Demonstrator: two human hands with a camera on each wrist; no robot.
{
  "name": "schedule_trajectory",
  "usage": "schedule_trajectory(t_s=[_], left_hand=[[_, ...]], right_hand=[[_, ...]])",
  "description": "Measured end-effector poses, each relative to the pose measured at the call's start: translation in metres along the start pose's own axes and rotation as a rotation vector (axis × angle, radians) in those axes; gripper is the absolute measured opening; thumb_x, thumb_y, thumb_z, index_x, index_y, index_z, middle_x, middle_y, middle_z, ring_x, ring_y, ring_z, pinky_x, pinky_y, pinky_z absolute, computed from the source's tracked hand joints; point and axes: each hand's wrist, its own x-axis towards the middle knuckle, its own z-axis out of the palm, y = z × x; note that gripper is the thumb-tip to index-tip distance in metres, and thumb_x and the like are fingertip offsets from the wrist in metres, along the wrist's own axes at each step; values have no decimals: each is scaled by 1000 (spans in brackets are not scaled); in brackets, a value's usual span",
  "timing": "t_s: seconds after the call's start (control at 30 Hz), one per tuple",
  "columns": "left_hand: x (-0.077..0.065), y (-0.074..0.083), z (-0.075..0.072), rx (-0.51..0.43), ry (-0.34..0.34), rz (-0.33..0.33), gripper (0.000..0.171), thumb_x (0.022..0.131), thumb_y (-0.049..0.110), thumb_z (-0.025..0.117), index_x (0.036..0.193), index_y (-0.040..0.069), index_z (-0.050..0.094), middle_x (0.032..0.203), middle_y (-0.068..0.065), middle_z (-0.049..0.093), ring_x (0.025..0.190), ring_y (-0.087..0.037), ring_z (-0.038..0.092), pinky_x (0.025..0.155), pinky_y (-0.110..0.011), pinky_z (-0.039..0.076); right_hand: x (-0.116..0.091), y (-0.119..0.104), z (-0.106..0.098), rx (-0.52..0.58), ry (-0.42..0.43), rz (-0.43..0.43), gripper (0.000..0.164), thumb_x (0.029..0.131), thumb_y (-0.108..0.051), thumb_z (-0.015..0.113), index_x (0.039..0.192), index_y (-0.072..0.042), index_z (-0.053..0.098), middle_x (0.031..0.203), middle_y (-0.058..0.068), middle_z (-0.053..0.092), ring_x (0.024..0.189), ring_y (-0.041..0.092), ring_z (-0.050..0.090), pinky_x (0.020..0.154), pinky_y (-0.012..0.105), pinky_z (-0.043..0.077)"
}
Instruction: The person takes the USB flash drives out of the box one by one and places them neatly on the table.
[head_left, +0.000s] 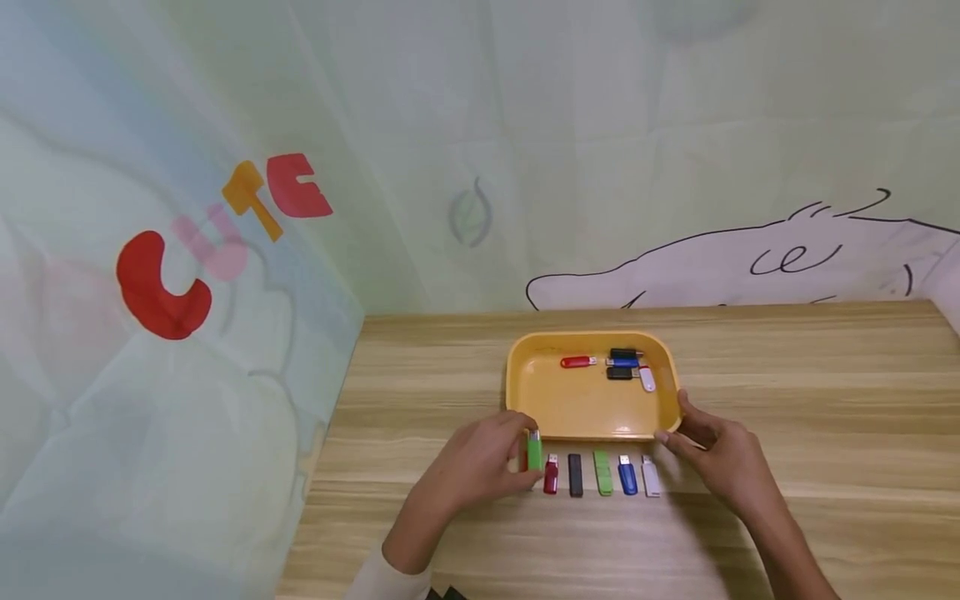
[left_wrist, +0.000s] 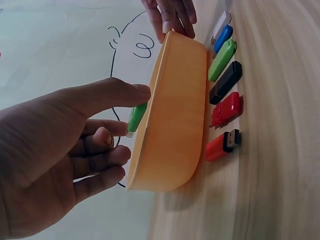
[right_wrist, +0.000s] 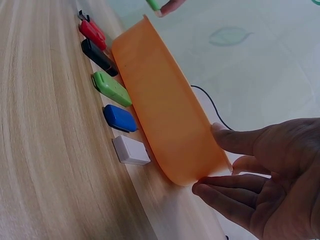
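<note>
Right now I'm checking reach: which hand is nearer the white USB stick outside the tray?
The right hand: it holds the tray by its right end, just right of the white stick. The left hand is farther off to the left, holding a green stick.

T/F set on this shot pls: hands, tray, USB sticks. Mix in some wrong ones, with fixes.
1. The left hand holds a green USB stick. True.
2. The right hand touches the right end of the yellow tray. True.
3. The yellow tray holds just one stick. False: it holds several, among them a red stick and a blue stick.
4. In the row outside, the black stick lies between a dark red stick and a light green stick. True.
5. That row lies on the far side of the tray. False: it lies on the near side, toward the person.
6. A white stick ends the row at the left. False: it is at the right end.
</note>
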Motion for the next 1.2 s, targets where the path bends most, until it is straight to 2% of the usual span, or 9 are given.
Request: schedule_trajectory(t_s=[0.17, 0.33, 0.6, 0.97, 1.2], left_hand=[[-5, -1, 5, -14, 2, 7, 50, 86, 38, 89, 125, 13, 69, 87, 8, 60, 73, -3, 51, 61, -18, 43], [-9, -1, 11, -30, -8, 5, 49, 85, 36, 90, 124, 13, 69, 84, 7, 59, 71, -2, 49, 60, -18, 43], [-15, 1, 17, -105, -87, -53, 48, 85, 33, 90, 124, 17, 66, 87, 7, 60, 73, -3, 51, 62, -20, 45], [-28, 1, 28, -64, -74, -24, 49, 82, 30, 91, 121, 15, 68, 82, 13, 50, 71, 0, 47, 61, -18, 41], [-34, 1, 32, -127, -146, -111, 48, 81, 29, 93, 122, 16, 70, 79, 12, 52, 65, 0, 45, 57, -19, 39]], right_hand=[[0, 0, 0, -4, -3, 0, 72, 97, -30, 80, 154, 0, 46, 142, 17, 62, 125, 41, 67, 102, 56, 52], [0, 0, 1, 0, -2, -1, 72, 97, -30, 80, 153, 0, 47, 142, 17, 61, 125, 41, 68, 102, 57, 52], [-1, 0, -1, 10, -14, -3, 74, 97, -34, 79, 154, -1, 46, 143, 17, 61, 125, 41, 67, 103, 57, 52], [-1, 1, 0, 17, -9, 4, 73, 97, -32, 79, 154, -1, 46, 146, 16, 58, 126, 42, 67, 104, 57, 51], [0, 2, 0, 17, -4, -1, 72, 97, -32, 79, 154, -1, 46, 144, 17, 60, 124, 42, 68, 101, 55, 53]])
